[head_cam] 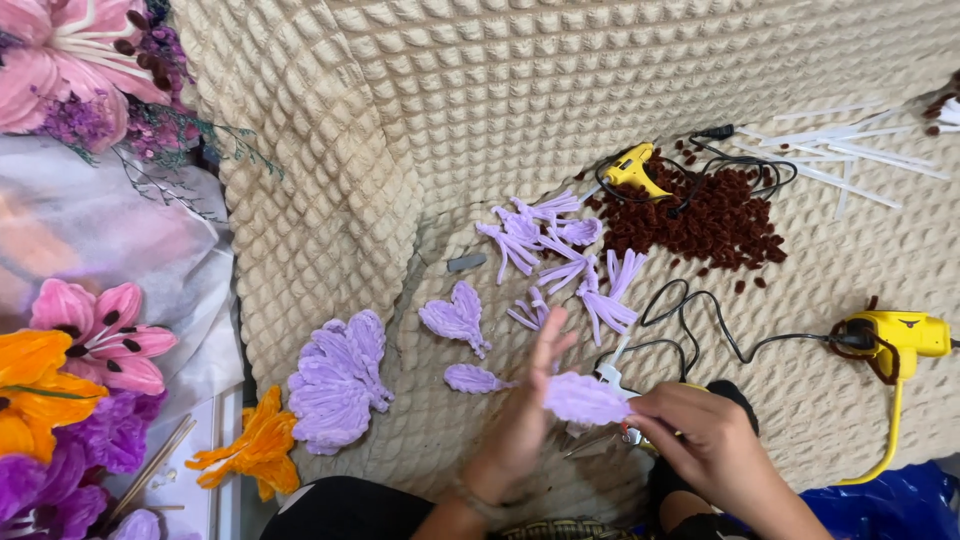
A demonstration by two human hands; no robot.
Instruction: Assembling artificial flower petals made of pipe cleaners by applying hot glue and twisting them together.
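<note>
Between both hands (600, 425), purple petal (585, 399)

Head camera, single view: worn on the head, faces steeply down and forward, close over both hands near the bottom edge, quilted cover (560, 90) reaching far.

No packages, signs or screens showed in the view. The only label was a small dark mark printed on the side of the yellow glue gun (893, 338) lying at the right edge of the cream quilted cover; it was too small to make out. The blue plastic bag (890, 505) in the bottom right corner was crumpled and glossy, with no label visible on it.
</note>
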